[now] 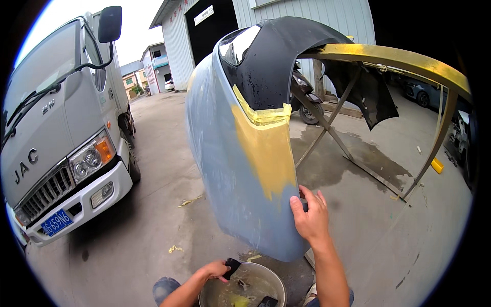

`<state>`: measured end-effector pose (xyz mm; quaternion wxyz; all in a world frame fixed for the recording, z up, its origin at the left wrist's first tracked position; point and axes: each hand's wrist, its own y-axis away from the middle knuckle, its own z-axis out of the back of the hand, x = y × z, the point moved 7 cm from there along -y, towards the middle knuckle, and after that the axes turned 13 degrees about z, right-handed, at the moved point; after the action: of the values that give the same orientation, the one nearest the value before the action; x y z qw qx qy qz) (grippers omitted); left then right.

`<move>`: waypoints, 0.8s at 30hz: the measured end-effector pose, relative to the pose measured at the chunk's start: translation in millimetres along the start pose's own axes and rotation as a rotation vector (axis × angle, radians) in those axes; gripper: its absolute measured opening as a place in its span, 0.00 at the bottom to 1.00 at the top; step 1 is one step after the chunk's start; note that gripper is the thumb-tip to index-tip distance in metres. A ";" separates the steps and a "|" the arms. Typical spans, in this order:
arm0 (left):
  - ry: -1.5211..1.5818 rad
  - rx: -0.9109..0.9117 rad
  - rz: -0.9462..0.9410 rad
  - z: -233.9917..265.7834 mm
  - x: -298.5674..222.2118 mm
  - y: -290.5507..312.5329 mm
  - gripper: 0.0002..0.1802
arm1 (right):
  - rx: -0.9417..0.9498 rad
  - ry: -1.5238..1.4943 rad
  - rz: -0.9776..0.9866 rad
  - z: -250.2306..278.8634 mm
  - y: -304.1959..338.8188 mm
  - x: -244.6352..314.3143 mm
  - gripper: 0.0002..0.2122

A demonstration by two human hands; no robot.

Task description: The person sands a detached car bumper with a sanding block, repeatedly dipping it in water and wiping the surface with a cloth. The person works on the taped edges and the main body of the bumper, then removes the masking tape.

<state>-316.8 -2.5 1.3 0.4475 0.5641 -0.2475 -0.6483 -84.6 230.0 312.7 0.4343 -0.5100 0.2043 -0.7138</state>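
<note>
A car bumper [245,189] stands on end before me, coated grey, with a tan filler patch [266,153] and a black upper part. Yellow masking tape [263,117] runs along the border between patch and black. My right hand [311,217] grips the bumper's lower right edge, thumb towards the front face; a dark bit shows between thumb and fingers, its kind unclear. Over the left rim of a round water basin [279,279], my left hand [216,270] pinches a black sanding pad [232,267]. Another black piece [268,302] lies in the cloudy water, near something yellow-green [239,300].
A yellow-topped metal stand [388,53] with crossed legs carries the bumper. A white truck [66,128] is parked at left. Tape scraps [175,249] lie on the concrete. Behind are a scooter [307,100], a wet patch [373,153] and a metal-sided building [179,51].
</note>
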 end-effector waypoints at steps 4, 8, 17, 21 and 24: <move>-0.081 -0.515 -0.600 59.4 -144.6 186.1 0.18 | -0.023 -0.091 0.026 -4.9 -12.0 18.9 0.21; -0.297 -1.048 -1.349 30.6 -252.4 312.4 0.28 | -0.065 -0.005 0.057 -4.0 -5.9 12.5 0.20; -0.511 -1.420 -1.566 -19.7 -319.8 310.6 0.38 | -0.172 0.057 0.176 -4.7 -5.1 20.9 0.18; -0.524 -1.479 -1.492 -24.5 -329.5 314.5 0.38 | -0.245 0.078 0.201 -13.7 -6.2 12.9 0.17; -0.677 -1.498 -1.425 -32.8 -320.0 301.7 0.39 | -0.271 0.090 0.209 -12.2 -3.4 9.6 0.17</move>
<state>-206.6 134.6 405.6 0.1075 -0.0461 0.4844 -0.8670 -98.0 222.1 315.7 0.4239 -0.5074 0.3696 -0.6529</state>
